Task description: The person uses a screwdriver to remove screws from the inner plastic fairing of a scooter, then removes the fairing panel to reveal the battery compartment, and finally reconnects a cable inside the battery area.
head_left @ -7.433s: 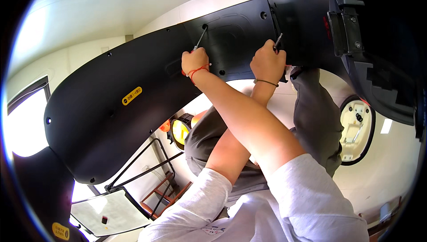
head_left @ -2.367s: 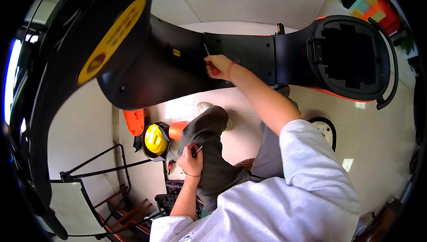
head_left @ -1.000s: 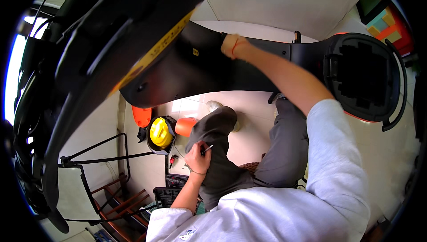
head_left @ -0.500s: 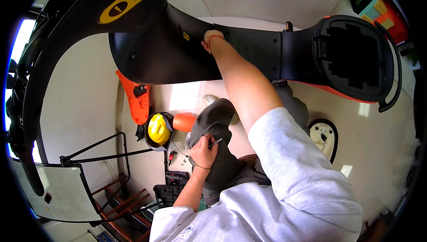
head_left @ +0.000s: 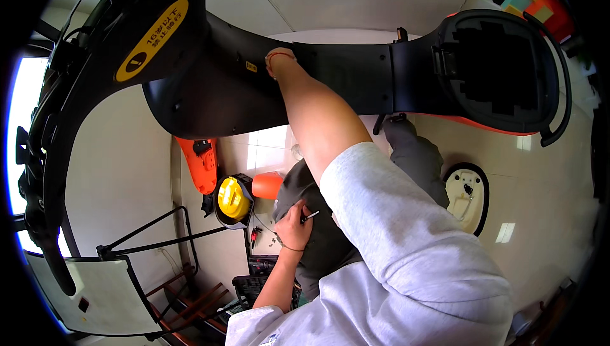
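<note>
A black electric scooter body (head_left: 346, 76) stretches across the upper view, with its front column at the left and the seat base at the right. My right hand (head_left: 277, 61) rests on the scooter's floorboard, near a small yellow label (head_left: 251, 67). Its fingers are mostly hidden behind the wrist, so its grip does not show. Against my bent knee, my left hand (head_left: 293, 226) is closed round a small screwdriver (head_left: 310, 217) with a dark handle and a silver shaft pointing right.
On the floor at the left are an orange panel (head_left: 201, 167), a yellow container (head_left: 233, 198) in a dark bin and an orange piece (head_left: 267, 185). A dark toolbox (head_left: 251, 287) lies near my left forearm. The seat (head_left: 465, 198), underside up, lies at the right.
The view has shifted, and the scooter sits a little further left in it. My right hand stays on the floorboard; my left still holds the screwdriver by my knee.
</note>
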`<state>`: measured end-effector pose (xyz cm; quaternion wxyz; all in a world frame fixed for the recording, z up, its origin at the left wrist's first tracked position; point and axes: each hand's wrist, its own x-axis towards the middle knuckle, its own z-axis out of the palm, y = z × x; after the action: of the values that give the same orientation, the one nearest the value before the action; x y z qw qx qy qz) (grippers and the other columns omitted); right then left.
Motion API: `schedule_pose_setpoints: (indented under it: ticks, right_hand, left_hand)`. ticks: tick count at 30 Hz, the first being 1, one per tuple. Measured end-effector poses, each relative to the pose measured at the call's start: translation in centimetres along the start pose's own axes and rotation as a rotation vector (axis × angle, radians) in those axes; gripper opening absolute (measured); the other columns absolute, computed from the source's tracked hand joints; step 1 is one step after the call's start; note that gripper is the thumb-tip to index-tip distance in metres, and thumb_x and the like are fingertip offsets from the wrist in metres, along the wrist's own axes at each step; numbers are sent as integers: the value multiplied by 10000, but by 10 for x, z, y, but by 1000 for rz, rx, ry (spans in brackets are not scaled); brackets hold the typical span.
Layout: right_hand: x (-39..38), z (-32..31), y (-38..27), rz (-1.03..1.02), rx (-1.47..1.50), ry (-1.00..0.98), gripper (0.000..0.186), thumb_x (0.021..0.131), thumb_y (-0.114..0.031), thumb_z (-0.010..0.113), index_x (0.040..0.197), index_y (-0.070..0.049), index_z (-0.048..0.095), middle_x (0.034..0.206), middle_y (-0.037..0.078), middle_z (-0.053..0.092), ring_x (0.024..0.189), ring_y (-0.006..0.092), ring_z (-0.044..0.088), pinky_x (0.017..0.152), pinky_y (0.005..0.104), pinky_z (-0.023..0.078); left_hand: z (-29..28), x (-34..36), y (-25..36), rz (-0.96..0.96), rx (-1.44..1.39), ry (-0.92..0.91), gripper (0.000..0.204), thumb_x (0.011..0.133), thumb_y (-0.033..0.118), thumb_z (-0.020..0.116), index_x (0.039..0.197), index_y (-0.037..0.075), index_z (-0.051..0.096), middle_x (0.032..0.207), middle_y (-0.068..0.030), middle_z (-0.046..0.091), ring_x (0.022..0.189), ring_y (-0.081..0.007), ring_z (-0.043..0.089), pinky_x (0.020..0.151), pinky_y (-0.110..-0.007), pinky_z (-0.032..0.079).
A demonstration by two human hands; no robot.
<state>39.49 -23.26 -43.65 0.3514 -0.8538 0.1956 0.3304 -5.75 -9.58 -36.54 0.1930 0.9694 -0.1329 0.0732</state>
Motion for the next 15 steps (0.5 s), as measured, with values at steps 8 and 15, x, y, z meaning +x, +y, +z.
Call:
schedule_pose_setpoints:
  ticks: [8,15]
  right_hand:
    - [-94,-70,21,-197,-451,209,249,837,-255,648,1051,-134,683,1091,33,674,948,203,658,725,388,523]
    - [-25,-95,-23,-502,-1021,234,233,875,-339,576,1067,-256,677,1046,-44,683,1016,167,625,871,384,445]
  left_hand:
    - [-1,0,-12,0,-49,44,213,722,46,667,920,122,652,683,-48,628,537,-234,602,485,-331,461]
    - [-12,-1,-21,-53,13,52,192,723,47,666,904,108,642,671,-56,624,522,-224,603,474,-329,457]
